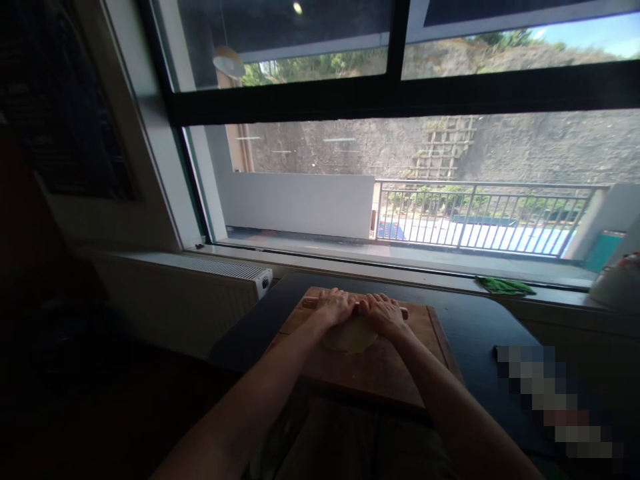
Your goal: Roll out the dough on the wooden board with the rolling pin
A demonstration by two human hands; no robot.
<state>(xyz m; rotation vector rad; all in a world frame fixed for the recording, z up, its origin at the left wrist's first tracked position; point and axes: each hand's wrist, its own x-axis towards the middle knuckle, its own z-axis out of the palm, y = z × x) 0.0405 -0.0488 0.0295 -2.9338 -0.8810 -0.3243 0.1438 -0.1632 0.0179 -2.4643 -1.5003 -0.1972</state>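
Both arms reach forward over a wooden board [345,373] on the dark table. A rolling pin [404,313] lies crosswise near the board's far side, its ends showing at either side of my hands. My left hand [336,307] is closed over its left part, and my right hand [381,312] over its right part. Under and just nearer than the pin is a flat, pale sheet of dough [353,335] with an uneven near edge. My hands and wrists hide part of the dough and most of the pin.
The dark table [475,333] stands against a window sill. A green cloth [506,286] lies on the sill at right. A blurred-out object [550,400] rests on the table's right side. A white radiator [190,287] is at left.
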